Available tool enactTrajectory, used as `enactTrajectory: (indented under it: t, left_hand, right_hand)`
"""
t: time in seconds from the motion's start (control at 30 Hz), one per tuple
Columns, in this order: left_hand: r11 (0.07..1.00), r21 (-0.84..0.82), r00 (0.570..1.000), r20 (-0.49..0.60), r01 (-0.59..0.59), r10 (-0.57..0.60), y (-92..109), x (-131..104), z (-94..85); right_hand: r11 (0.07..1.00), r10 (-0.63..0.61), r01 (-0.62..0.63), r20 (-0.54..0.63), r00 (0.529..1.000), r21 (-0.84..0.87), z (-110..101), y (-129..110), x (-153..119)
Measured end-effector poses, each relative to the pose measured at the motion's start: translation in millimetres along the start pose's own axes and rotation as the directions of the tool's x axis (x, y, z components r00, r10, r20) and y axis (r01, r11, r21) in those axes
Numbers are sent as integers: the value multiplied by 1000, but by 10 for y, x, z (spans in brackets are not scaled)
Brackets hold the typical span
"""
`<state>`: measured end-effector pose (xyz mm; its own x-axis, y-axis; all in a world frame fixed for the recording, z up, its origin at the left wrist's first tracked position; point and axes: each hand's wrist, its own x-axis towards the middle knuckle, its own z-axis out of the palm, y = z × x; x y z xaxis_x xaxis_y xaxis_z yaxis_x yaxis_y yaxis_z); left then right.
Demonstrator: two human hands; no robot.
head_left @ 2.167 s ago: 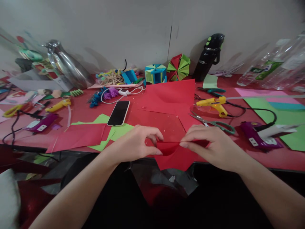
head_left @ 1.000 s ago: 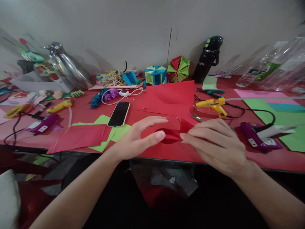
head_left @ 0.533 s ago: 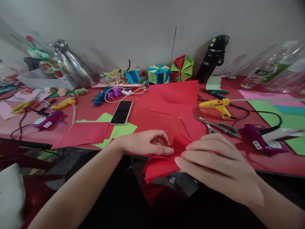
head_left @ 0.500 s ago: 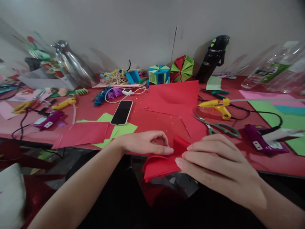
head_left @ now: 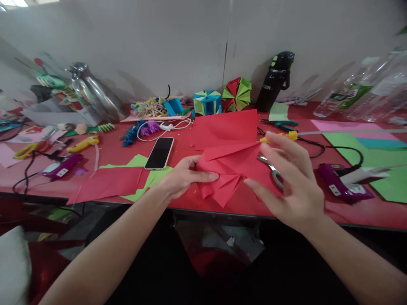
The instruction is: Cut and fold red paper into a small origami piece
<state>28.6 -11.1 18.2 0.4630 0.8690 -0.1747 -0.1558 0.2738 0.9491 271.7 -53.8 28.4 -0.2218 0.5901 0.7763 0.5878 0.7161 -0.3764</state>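
Note:
Folded red paper (head_left: 222, 186) with several creased flaps is pinched at its left side by my left hand (head_left: 187, 176), thumb on top. My right hand (head_left: 286, 182) is just right of it, fingers spread and curved. Its fingertips are near the paper's right edge, and nothing shows between them. Behind the folded piece, a larger red sheet (head_left: 227, 125) lies on the red table. My right hand partly covers a pair of scissors (head_left: 276, 176) and a yellow glue gun (head_left: 291, 135).
A phone (head_left: 160, 153) lies on green paper left of centre. Purple power blocks sit at the left and right. Along the wall stand a metal jug (head_left: 95, 95), folded paper models (head_left: 207, 102), a black bottle (head_left: 274, 82) and clear plastic bottles (head_left: 330, 101).
The folded red paper has risen from the table's front edge to above the tabletop and opened out. My right hand has moved up and its fingers have spread off the paper.

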Motion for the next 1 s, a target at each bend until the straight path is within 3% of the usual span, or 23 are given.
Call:
enactTrajectory:
  t: [0.07,0.13,0.23,0.3,0.47,0.63,0.83,1.0]
  left_hand:
    - [998,-38,993,-107,-56,52,-31,0,24]
    - [995,-51,982,-175,-86,76,-47,-4,55]
    - [991,-56,967,-231,-121,105,-61,-7,107]
    - [988,-67,960,-257,-136,115,-72,-8,144]
    - [993,-90,968,-246,-71,47,-101,-29,224]
    - [991,-131,981,-195,-5,-21,-131,-61,277]
    - [995,-99,971,-238,-21,-3,-207,-48,333]
    - [996,-33,957,-281,-80,68,-244,-38,344]
  right_hand:
    - [960,237,-232,-13,971,157,30,-10,-5]
    - [862,407,-423,115,906,279,45,-28,-9]
    - [757,481,-574,329,813,311,62,-62,-4]
    - [734,487,-601,371,791,317,82,-80,3]
    - [737,527,-607,309,791,296,126,-63,2]
    - [786,499,-564,278,821,255,126,-28,1]
    - [905,388,-416,234,892,86,134,-26,5]
    - [973,228,-219,176,958,-68,195,15,-51]
